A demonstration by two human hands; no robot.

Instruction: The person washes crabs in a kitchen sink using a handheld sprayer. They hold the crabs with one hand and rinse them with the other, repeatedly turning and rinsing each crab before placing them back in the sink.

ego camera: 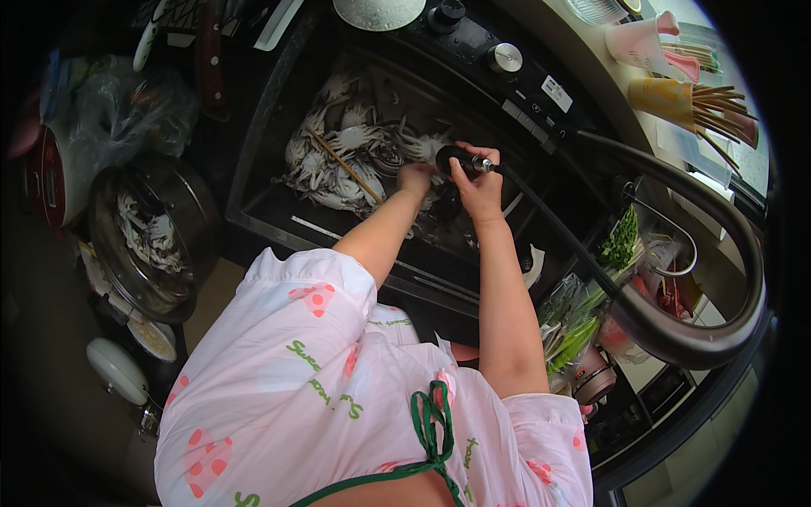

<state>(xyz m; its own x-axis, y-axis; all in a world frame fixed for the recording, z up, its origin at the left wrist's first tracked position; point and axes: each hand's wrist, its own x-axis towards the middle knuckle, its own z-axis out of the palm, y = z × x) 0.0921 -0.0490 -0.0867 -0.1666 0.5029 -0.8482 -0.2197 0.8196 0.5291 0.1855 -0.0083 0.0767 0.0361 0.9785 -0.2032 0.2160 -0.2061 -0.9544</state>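
Note:
My right hand [479, 189] grips the black pull-out spray head [455, 162] of the tap, low over a dark sink [256, 161]. Just left of it, my left hand [415, 180] is down among the crabs, close against a pale crab [423, 147]. Its fingertips are partly hidden, so its hold on that crab cannot be made out. A heap of crabs [342, 184] fills the left part of the basin, and a wooden chopstick [345, 165] lies slanted across them. From the spray head a dark hose [551, 218] runs back to the curved spout [751, 253].
To the left stands a steel pot [190, 222] with crabs inside, below a clear plastic bag [136, 104]. A knife's wooden handle [212, 70] lies beyond the sink's upper left corner. At right are bagged green vegetables [576, 336] and a cup [662, 101] of chopsticks.

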